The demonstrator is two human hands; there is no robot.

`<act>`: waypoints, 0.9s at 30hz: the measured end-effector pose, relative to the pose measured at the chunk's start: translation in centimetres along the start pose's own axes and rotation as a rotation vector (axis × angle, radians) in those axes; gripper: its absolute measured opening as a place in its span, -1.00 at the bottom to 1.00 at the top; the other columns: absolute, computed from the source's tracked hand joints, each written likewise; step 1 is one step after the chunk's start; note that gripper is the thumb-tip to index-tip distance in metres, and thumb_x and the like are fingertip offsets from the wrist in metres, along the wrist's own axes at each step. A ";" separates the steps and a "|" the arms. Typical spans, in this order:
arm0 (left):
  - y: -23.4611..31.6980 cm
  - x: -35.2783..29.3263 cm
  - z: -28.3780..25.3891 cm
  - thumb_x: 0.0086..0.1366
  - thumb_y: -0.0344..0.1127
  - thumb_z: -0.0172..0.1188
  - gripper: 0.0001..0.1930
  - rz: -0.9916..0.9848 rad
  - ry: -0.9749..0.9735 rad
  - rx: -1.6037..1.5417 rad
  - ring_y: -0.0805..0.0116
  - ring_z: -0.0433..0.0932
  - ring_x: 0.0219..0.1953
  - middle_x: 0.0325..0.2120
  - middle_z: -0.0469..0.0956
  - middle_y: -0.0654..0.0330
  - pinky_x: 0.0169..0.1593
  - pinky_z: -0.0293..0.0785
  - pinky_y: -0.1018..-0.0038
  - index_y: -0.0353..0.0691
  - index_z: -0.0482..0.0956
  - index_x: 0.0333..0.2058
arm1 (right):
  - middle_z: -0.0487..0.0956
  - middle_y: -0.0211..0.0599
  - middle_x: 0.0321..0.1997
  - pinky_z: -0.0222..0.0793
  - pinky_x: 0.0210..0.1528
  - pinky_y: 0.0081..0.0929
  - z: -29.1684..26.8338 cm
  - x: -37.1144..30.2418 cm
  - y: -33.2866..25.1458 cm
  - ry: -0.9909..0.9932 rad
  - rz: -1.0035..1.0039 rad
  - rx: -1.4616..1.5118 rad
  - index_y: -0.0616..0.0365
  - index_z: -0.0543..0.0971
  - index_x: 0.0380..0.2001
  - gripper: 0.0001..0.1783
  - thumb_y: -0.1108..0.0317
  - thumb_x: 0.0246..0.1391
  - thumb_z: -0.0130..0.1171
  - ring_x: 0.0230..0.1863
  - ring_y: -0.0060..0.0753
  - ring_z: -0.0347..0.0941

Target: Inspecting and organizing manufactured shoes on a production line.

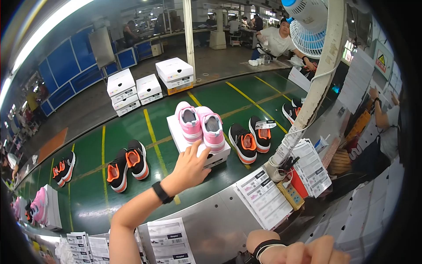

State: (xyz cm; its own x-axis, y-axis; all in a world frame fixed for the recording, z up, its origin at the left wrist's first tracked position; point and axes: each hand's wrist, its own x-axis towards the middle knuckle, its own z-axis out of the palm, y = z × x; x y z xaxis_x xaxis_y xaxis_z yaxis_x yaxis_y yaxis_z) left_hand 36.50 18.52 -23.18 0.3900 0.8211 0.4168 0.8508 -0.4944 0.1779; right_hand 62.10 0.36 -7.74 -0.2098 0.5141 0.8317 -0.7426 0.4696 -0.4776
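Observation:
A pair of pink sneakers (212, 129) with grey insoles stands side by side on a white shoebox (218, 157) on the green conveyor belt. My left hand (188, 166), with a black band at the wrist, reaches to the box's near edge. Its fingers are apart and hold nothing; the fingertips lie at the heels of the sneakers, though I cannot tell if they touch. My right hand (303, 252) is at the bottom edge, partly cut off, with its fingers curled. Whatever it may hold is hidden.
Black-and-orange sneakers (242, 143) stand in pairs along the belt (90, 193). White shoeboxes (174, 70) are stacked at its far side. Label sheets (263, 198) lie on the metal ledge beside a pole (317, 94) bearing a fan (307, 37). A co-worker (278, 40) is across the belt.

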 end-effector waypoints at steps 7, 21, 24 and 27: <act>-3.0 -13.2 -4.7 0.08 -0.11 0.39 -0.18 -0.246 -0.268 0.042 -0.43 0.19 0.25 0.29 -0.04 -0.47 0.26 0.25 -0.01 -0.20 0.23 0.27 | 0.59 -0.71 -0.27 0.29 -0.12 -0.38 3.3 1.5 4.6 -0.045 -0.105 0.383 -0.09 0.52 -0.43 -0.90 0.35 0.14 0.24 -0.09 -0.48 0.32; 22.1 -27.5 -25.7 0.33 -0.30 0.14 -0.81 -0.303 0.530 -0.207 0.02 0.51 -0.37 -0.34 0.44 -0.02 -0.35 0.47 0.22 -0.35 0.45 -0.33 | 0.37 -0.22 -0.40 0.24 -0.33 -0.50 13.2 -0.9 12.7 -0.456 0.191 0.260 0.23 0.38 -0.48 -0.79 0.32 0.02 0.12 -0.37 -0.40 0.26; 26.9 -27.0 -28.3 0.25 -0.36 0.15 -0.90 0.363 1.215 0.289 0.28 0.49 -0.40 -0.44 0.44 0.20 -0.41 0.39 0.34 -0.20 0.48 -0.45 | 0.45 -0.22 -0.32 0.28 -0.21 -0.55 15.8 -1.6 13.5 -0.434 0.474 0.337 0.29 0.48 -0.40 -0.95 0.53 0.04 0.10 -0.30 -0.46 0.35; 30.7 -26.9 -29.8 0.20 -0.40 0.16 -0.88 0.851 1.577 0.680 0.45 0.47 -0.42 -0.50 0.44 0.34 -0.45 0.34 0.42 -0.10 0.49 -0.52 | 0.44 -0.27 -0.29 0.31 -0.23 -0.58 17.1 -2.9 14.3 -0.557 0.552 0.264 0.29 0.47 -0.35 -0.93 0.51 0.09 0.08 -0.29 -0.52 0.38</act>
State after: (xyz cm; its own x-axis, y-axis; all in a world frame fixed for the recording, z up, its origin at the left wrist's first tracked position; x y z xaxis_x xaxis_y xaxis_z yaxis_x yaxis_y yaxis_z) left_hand 41.58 -27.24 -2.36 0.4234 -0.7005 0.5745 0.7620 -0.0676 -0.6441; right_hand 41.22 -6.74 -12.14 -0.8212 0.1579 0.5484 -0.5506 0.0338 -0.8341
